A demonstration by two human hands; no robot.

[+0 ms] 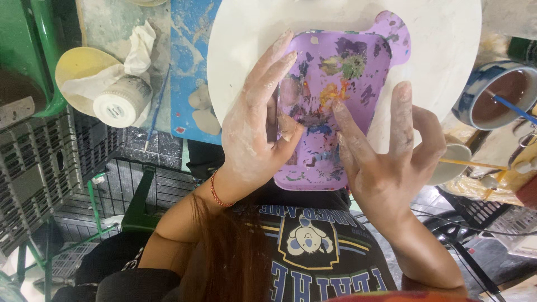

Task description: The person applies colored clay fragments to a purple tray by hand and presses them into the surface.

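While left hand (254, 120) grips purple palette (335, 106) edge, open right hand (386, 151) fingertip touches centre.

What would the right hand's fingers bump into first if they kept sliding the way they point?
Probably the paint-smeared purple palette: the right hand has its forefinger already touching it. Beyond lies the white round board.
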